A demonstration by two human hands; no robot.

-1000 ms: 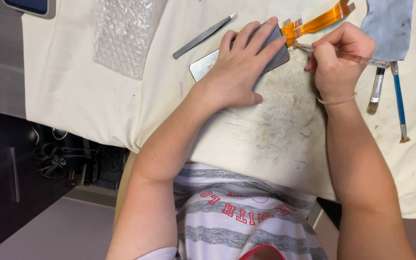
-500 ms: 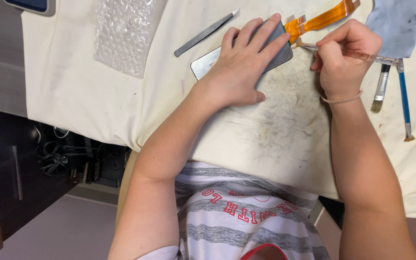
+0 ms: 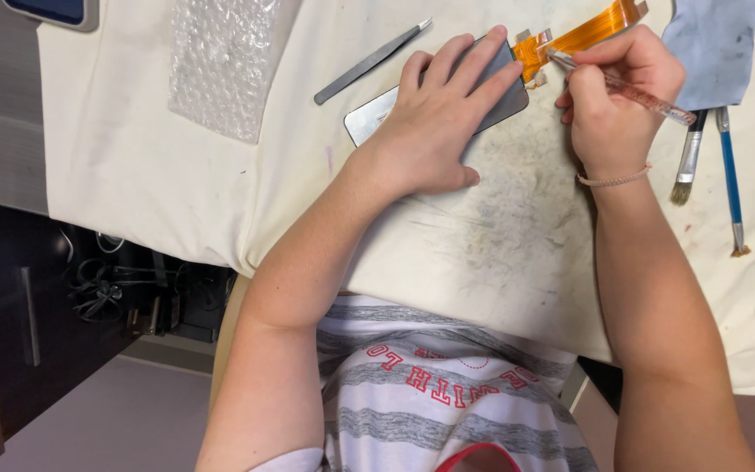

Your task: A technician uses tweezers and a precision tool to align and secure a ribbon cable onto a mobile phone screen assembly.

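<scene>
Orange ribbon cable [image 3: 580, 35] off the screen panel [image 3: 491, 105]: thin, floppy, fragile. Left hand [image 3: 439, 122] flat on panel; right hand [image 3: 613, 96] pinching brush [image 3: 622, 86].

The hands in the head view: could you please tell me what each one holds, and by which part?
The right hand pinches a thin clear-handled brush near its working end, like a pen. The left hand grips nothing; it presses flat on a dark flat panel.

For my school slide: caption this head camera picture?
Left hand presses a dark flat panel; right hand brushes its orange ribbon cable.
</scene>
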